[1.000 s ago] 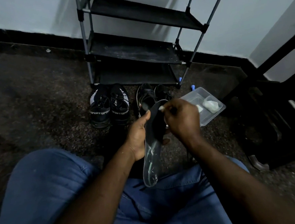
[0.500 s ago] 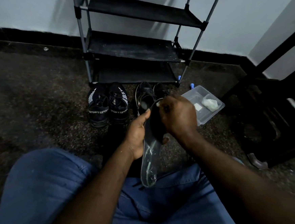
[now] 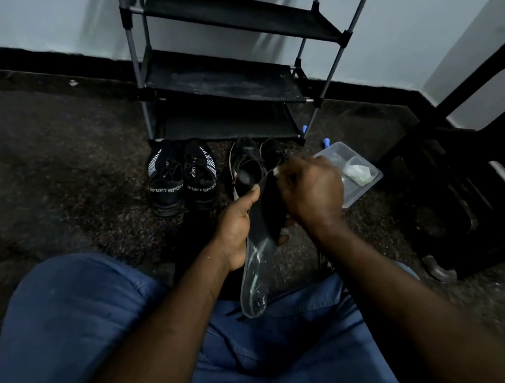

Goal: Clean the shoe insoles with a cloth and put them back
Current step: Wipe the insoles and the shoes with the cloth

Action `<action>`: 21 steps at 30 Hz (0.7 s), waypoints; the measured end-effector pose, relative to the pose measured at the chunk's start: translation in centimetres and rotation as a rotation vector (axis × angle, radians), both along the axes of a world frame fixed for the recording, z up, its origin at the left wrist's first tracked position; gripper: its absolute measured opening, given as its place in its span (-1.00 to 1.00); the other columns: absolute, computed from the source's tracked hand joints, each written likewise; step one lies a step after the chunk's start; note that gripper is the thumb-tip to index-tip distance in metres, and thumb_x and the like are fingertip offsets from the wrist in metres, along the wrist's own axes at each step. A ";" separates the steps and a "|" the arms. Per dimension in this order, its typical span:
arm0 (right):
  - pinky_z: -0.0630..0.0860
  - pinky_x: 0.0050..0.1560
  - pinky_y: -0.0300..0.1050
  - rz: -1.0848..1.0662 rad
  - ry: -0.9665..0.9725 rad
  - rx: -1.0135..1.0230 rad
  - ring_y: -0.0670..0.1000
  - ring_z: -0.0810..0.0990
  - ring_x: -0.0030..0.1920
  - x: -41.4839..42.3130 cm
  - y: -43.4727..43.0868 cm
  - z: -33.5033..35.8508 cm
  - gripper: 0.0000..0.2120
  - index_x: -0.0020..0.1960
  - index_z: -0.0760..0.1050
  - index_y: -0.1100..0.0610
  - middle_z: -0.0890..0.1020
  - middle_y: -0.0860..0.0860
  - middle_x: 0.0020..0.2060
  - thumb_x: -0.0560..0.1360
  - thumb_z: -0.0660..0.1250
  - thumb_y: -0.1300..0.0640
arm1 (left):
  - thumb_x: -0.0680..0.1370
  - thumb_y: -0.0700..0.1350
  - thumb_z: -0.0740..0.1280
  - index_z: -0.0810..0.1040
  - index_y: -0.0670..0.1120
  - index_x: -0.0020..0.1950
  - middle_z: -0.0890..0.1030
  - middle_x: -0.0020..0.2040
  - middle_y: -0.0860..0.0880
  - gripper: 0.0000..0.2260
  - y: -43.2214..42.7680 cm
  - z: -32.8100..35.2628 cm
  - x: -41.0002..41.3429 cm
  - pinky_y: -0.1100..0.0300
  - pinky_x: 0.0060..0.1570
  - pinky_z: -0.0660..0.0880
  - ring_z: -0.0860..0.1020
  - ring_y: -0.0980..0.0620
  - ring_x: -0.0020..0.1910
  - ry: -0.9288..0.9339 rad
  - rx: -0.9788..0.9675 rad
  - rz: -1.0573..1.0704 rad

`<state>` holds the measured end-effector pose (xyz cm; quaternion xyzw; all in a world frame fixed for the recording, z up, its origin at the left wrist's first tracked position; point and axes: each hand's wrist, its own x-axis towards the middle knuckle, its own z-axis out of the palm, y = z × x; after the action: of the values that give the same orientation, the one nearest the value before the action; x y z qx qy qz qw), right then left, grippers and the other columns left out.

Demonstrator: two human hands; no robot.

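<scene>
From my feed, the shoe rack point(image 3: 221, 82) stands against the wall, with the sport shoes point(image 3: 182, 178) and a darker pair point(image 3: 247, 164) on the floor before it. Over the lap, the insole point(image 3: 256, 269) is held nearly upright. The left hand point(image 3: 237, 225) is curled round its middle. The right hand point(image 3: 311, 186) is closed at its top end, pinching a bit of white cloth point(image 3: 275, 172) against it.

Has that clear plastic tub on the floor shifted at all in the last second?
No. The tub still sits just right of the front leg of the shoe rack, as before.
</scene>
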<state>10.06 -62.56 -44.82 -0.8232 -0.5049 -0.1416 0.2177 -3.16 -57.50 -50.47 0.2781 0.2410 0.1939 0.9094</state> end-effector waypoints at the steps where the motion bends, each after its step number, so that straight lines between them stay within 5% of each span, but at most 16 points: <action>1: 0.55 -0.07 0.07 -0.020 0.044 0.021 0.08 0.58 -0.09 0.2 0.0 0.0 -0.88 -0.02 0.65 0.01 0.67 -0.01 -0.16 0.52 0.36 0.01 | 0.68 0.14 0.18 0.68 -0.13 0.26 0.62 0.27 -0.26 -0.57 -0.1 0.1 -0.1 -0.13 0.25 0.46 0.59 -0.20 0.16 0.013 0.004 -0.001; 6: 0.45 -0.07 0.05 0.276 -0.117 -0.091 0.08 0.55 -0.11 -2.5 -1.6 -1.1 -0.80 -0.04 0.65 0.01 0.66 -0.04 -0.16 0.51 0.28 -0.01 | 0.66 0.14 0.22 0.62 -0.13 0.30 0.67 0.10 -0.19 -0.59 0.0 0.1 -0.2 -0.02 0.04 0.58 0.64 -0.14 0.04 0.009 -0.057 0.039; 11: 0.48 -0.08 0.05 -0.016 -0.012 -0.021 0.10 0.57 -0.11 0.0 -0.7 -0.4 -0.87 -0.08 0.64 0.01 0.66 -0.01 -0.20 0.51 0.34 0.01 | 0.69 0.11 0.16 0.52 -0.13 0.44 0.67 0.15 -0.17 -0.55 -0.4 0.3 -0.1 -0.02 -0.03 0.58 0.67 -0.12 0.00 0.020 0.000 -0.005; 16: 0.42 -0.06 0.06 0.229 -0.136 -0.114 0.08 0.55 -0.08 -2.3 -2.0 -1.3 -0.80 -0.04 0.65 0.00 0.66 -0.05 -0.15 0.51 0.27 -0.01 | 0.65 0.15 0.23 0.62 -0.11 0.29 0.66 0.10 -0.18 -0.59 -0.2 -0.1 0.0 -0.02 0.02 0.59 0.64 -0.13 0.01 0.039 -0.075 0.011; 21: 0.46 -0.09 0.03 -0.022 -0.032 -0.027 0.10 0.56 -0.12 0.6 -1.0 -0.4 -0.87 -0.08 0.65 0.02 0.67 -0.01 -0.20 0.51 0.36 0.01 | 0.69 0.11 0.17 0.54 -0.14 0.43 0.66 0.19 -0.21 -0.55 -0.3 -0.1 0.0 -0.05 0.01 0.57 0.66 -0.16 0.02 0.023 -0.008 -0.018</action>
<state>10.65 -63.57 -45.19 -0.8292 -0.5010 -0.1502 0.1972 -3.11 -57.85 -50.58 0.2787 0.2498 0.1814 0.9094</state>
